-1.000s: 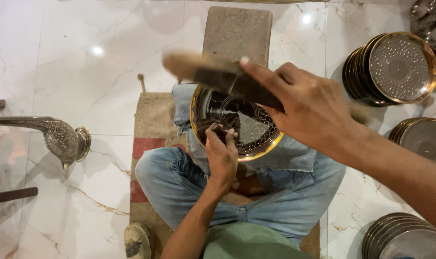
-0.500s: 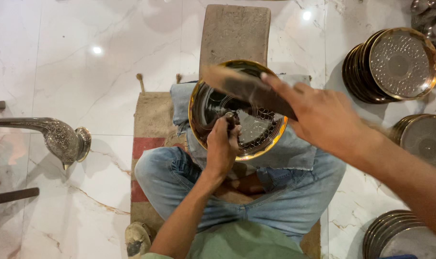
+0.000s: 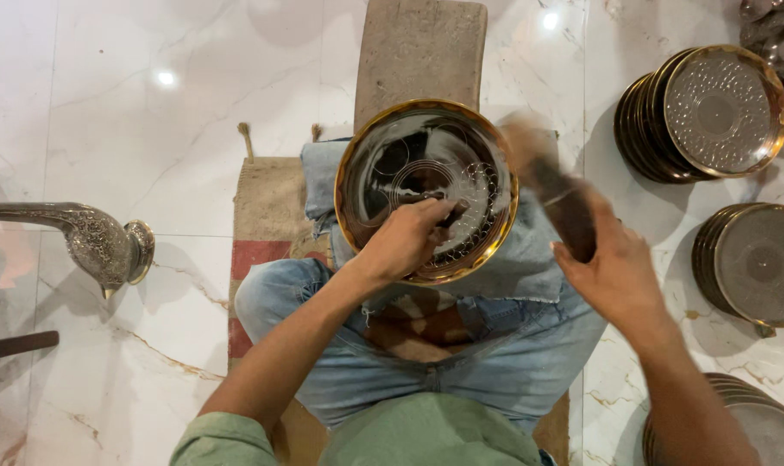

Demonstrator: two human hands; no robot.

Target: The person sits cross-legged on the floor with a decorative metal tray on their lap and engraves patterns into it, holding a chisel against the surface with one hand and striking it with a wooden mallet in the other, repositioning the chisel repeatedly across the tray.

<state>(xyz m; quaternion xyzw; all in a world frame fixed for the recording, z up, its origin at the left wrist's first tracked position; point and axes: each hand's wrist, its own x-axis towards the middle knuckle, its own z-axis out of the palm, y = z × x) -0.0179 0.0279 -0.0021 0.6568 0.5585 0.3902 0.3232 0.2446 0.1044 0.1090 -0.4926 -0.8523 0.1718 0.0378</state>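
White marble floor all round, a mat (image 3: 271,198) under the seated person, stacks of finished plates (image 3: 711,112) off right. On the lap sits the plate (image 3: 426,190), gold-rimmed, patterned across part of its face, plain elsewhere — so partly worked, by my reckoning. Left hand (image 3: 405,237) reaches over the near rim, fingers pinched on a small dark tool, likely a punch, tip on the metal. Right hand (image 3: 612,276) is raised beside the rim, fist wrapped round a blurred wooden mallet (image 3: 551,185).
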